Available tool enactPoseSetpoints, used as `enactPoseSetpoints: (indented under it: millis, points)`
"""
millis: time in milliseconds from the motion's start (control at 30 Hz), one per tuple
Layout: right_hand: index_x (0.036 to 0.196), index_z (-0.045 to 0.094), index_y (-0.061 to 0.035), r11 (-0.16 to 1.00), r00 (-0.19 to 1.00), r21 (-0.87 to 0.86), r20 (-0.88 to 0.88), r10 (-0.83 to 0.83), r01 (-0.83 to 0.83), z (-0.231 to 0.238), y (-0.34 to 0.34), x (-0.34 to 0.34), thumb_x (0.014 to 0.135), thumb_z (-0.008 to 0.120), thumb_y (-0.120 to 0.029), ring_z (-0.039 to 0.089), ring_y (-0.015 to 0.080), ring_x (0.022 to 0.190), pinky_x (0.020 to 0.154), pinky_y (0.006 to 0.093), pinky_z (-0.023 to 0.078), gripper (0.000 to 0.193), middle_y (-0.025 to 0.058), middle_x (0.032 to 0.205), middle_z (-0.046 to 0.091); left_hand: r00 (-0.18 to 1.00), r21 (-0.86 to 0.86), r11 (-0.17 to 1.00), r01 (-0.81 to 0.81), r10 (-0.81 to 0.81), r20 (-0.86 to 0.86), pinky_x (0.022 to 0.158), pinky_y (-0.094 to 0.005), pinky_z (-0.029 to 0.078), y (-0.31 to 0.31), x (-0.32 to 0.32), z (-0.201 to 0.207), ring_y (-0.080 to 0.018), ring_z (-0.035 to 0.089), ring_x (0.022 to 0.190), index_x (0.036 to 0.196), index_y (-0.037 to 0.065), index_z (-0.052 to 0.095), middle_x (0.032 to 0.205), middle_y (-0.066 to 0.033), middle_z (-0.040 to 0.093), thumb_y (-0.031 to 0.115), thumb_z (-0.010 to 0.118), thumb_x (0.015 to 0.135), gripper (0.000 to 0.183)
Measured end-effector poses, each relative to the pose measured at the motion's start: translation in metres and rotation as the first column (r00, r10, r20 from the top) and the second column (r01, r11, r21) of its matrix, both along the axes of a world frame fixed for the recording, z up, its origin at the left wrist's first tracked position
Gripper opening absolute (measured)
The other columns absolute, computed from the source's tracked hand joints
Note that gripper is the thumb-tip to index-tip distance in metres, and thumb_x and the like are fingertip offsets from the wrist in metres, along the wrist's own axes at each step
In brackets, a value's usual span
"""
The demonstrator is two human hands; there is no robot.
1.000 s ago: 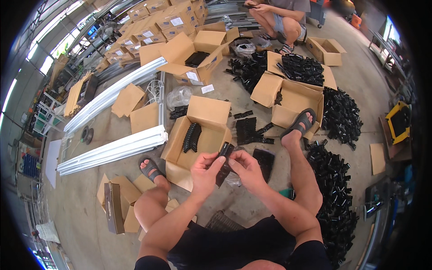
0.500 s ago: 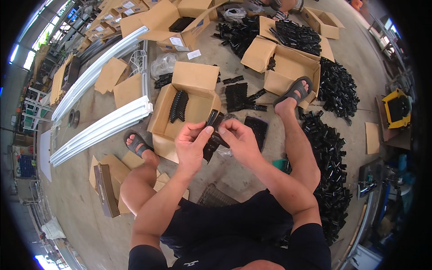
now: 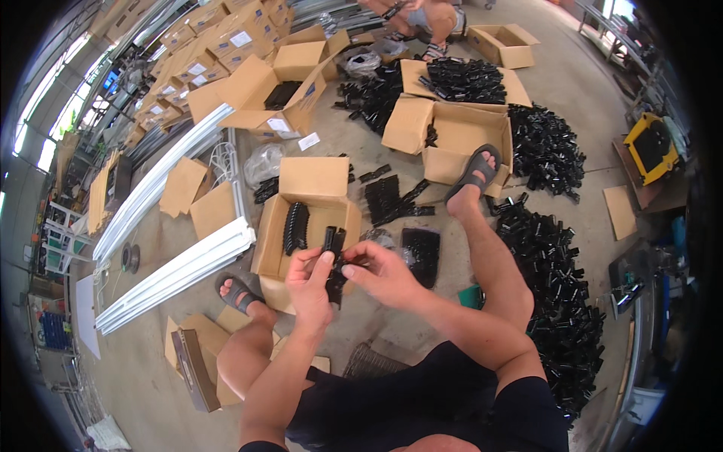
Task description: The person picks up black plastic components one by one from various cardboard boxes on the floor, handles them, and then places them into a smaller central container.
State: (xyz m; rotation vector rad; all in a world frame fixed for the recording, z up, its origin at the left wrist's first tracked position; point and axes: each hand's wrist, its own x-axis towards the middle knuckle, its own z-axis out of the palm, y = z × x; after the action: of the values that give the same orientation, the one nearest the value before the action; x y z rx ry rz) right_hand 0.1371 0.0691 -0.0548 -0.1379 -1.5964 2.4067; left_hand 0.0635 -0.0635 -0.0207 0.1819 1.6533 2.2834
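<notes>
Between my hands is a glossy black plastic part (image 3: 334,242), long and narrow, held nearly upright above the near right edge of an open cardboard box (image 3: 273,265). My left hand (image 3: 310,285) is closed round its left side, thumb on the front. At its right side my right hand (image 3: 382,273) pinches with thumb and fingertips; the exact contact is partly hidden. Inside the box, a neat row of similar black parts (image 3: 296,228) leans along the left wall. More flat black pieces (image 3: 384,200) lie on the floor beyond, beside a dark square pack (image 3: 420,256).
Large heaps of black parts (image 3: 553,301) spread along my right. Another open carton (image 3: 471,128) stands by my right foot. White metal profiles (image 3: 177,275) lie to the left. Stacked cartons (image 3: 233,38) fill the far left. Another person (image 3: 433,19) crouches at the far side.
My view has tilted up, bringing more of the crouching person into sight. The black part has turned more upright, and my hands have shifted slightly left relative to the box.
</notes>
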Motion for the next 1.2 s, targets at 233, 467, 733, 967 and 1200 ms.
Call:
enactPoseSetpoints:
  millis: [233,467,733,967,1200]
  points:
    - [0.114,0.064,0.0020,1.000,0.992,0.008,0.129,-0.020,0.019,0.000,0.000,0.000,0.097,0.067,-0.011,0.062,0.0091,0.090,0.080,0.0267,0.051,0.022,0.0040,0.103,0.068,0.995,-0.146,0.988,0.049,-0.061,-0.076,0.052,-0.0221,0.052,-0.004,0.007,0.008,-0.0084,0.065,0.070,0.111,0.003,0.058,0.096,-0.0089,0.072,0.005,0.065,0.098,0.015]
    - [0.106,0.067,0.0027,0.987,0.980,-0.097,0.161,-0.114,0.131,-0.008,-0.003,-0.001,0.096,0.068,-0.009,0.063,0.0087,0.086,0.076,0.0251,0.051,0.016,0.0044,0.096,0.069,0.973,-0.156,0.986,0.060,-0.093,-0.212,0.058,-0.0227,0.054,0.000,0.010,-0.001,-0.0080,0.066,0.074,0.110,0.001,0.058,0.098,-0.0098,0.073,0.001,0.067,0.095,0.017]
    - [0.109,0.065,0.0013,0.985,0.980,-0.164,0.199,-0.018,0.051,-0.003,0.006,-0.001,0.095,0.070,-0.007,0.063,0.0091,0.091,0.082,0.0253,0.051,0.017,0.0029,0.102,0.068,0.979,-0.149,0.987,0.066,-0.093,-0.180,0.057,-0.0226,0.053,-0.002,0.009,0.003,-0.0081,0.065,0.072,0.110,0.002,0.059,0.097,-0.0091,0.073,0.002,0.069,0.094,0.018]
    - [0.119,0.064,0.0020,0.991,0.988,-0.130,0.155,0.029,-0.009,0.006,0.002,-0.002,0.099,0.066,-0.017,0.063,0.0107,0.092,0.080,0.0291,0.052,0.028,0.0035,0.105,0.069,0.999,-0.072,0.997,0.009,-0.006,0.038,0.049,-0.0232,0.048,0.000,0.004,0.008,-0.0082,0.060,0.060,0.109,0.005,0.059,0.089,-0.0069,0.071,0.011,0.067,0.097,0.015]
    - [0.122,0.066,-0.0001,0.982,0.968,0.190,0.243,-0.066,0.019,0.011,0.008,0.003,0.100,0.065,-0.017,0.063,0.0074,0.084,0.072,0.0257,0.053,0.029,0.0026,0.101,0.071,0.980,-0.098,0.988,0.118,-0.100,0.173,0.055,-0.0260,0.053,-0.001,-0.008,0.000,-0.0116,0.064,0.062,0.119,0.003,0.057,0.091,-0.0076,0.069,0.016,0.068,0.098,0.027]
